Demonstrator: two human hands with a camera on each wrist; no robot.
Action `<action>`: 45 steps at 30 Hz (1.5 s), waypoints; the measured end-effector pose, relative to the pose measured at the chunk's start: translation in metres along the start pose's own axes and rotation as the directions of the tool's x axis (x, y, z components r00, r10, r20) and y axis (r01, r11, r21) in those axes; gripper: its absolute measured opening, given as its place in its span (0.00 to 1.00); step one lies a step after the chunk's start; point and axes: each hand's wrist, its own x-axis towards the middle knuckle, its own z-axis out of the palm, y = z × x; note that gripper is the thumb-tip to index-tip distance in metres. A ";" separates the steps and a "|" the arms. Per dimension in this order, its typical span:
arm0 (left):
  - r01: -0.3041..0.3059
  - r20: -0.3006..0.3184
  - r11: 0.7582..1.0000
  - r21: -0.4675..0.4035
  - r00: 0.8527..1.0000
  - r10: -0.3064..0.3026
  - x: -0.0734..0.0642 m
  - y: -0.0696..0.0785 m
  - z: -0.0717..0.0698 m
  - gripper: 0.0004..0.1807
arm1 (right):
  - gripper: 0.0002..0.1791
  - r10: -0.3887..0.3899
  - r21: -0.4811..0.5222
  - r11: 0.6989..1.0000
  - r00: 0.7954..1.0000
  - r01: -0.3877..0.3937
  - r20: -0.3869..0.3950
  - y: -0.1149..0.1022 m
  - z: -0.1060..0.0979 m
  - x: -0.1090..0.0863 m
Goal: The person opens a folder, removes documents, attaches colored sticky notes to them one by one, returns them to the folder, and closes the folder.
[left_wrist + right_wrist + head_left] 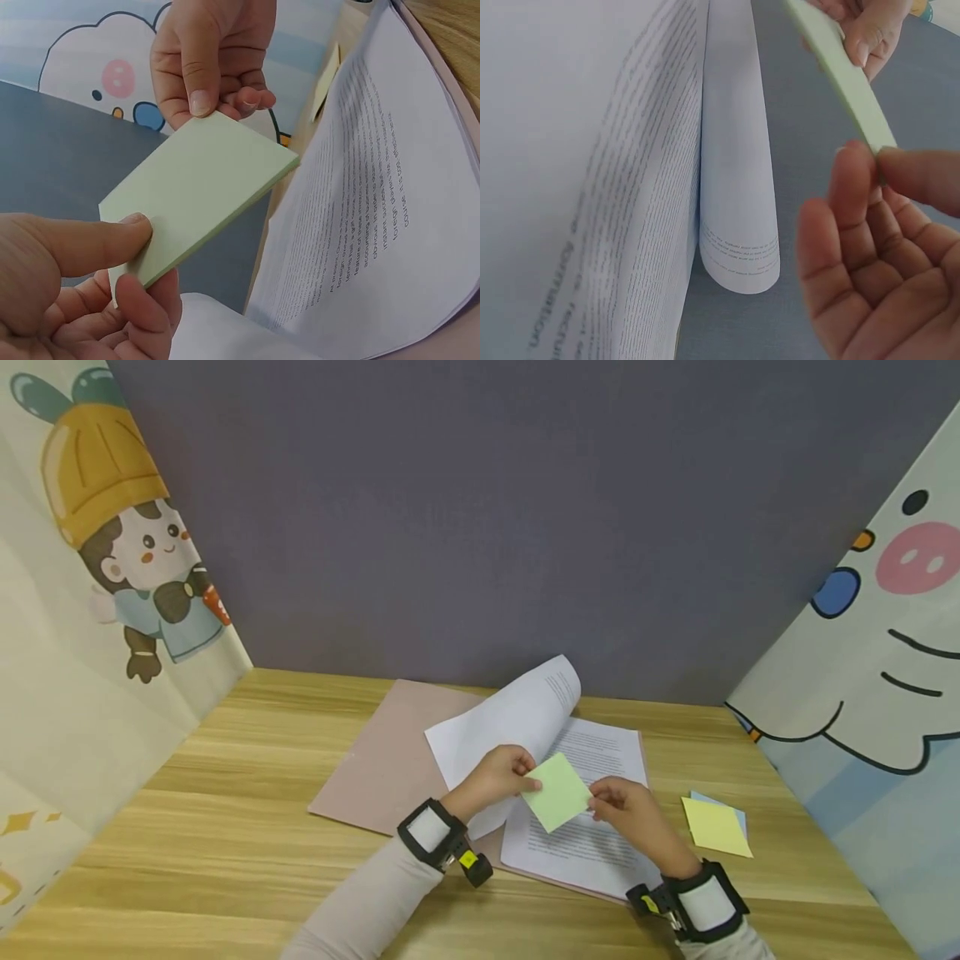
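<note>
A pale green sticky note pad (557, 792) is held up over printed pages (592, 852) in the head view. My left hand (501, 777) pinches one corner, thumb on top and fingers beneath. At the opposite corner, my right hand (626, 810) pinches it between thumb and fingertips. The left wrist view shows the pad (199, 184) as a thin stack with a visible edge thickness. Under it lies an open pink folder (390, 752); a turned sheet (502, 718) curls up on its left part. Text on the page beneath is partly hidden by the pad and hands.
To the right of the folder, a yellow sticky note pad (716, 827) overlaps a blue one (738, 817) on the wooden table (187, 827). A dark grey panel (487, 527) stands behind, with cartoon-printed sheets on the left (67, 635) and right (892, 693).
</note>
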 end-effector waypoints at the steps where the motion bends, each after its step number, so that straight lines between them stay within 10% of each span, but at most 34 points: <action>1: -0.005 -0.004 1.000 0.015 1.000 0.005 0.000 0.001 0.000 0.08 | 0.05 0.005 0.008 1.000 1.000 -0.005 -0.009 0.000 0.000 0.000; 8: -0.090 -0.068 0.988 0.128 0.993 0.100 -0.004 0.004 -0.002 0.11 | 0.03 -0.009 0.037 0.999 0.998 0.012 -0.064 0.000 0.001 0.001; 13: -0.173 -0.166 0.947 0.269 0.961 0.223 -0.013 0.011 0.001 0.23 | 0.03 0.007 0.044 0.999 0.996 -0.003 -0.088 -0.004 0.002 0.002; 19: -0.284 -0.169 0.792 0.540 0.886 0.433 -0.026 0.026 0.013 0.29 | 0.04 0.020 0.060 0.998 0.995 -0.015 -0.093 -0.007 0.003 0.001; 23: -0.315 -0.104 0.694 0.648 0.866 0.490 -0.034 0.031 0.025 0.30 | 0.04 0.004 0.094 0.996 0.997 0.003 -0.081 -0.008 0.004 0.001; 45: -0.292 -0.094 0.749 0.594 0.900 0.426 -0.039 0.026 0.051 0.23 | 0.07 -0.037 0.168 0.985 0.999 0.041 -0.028 -0.012 0.012 -0.003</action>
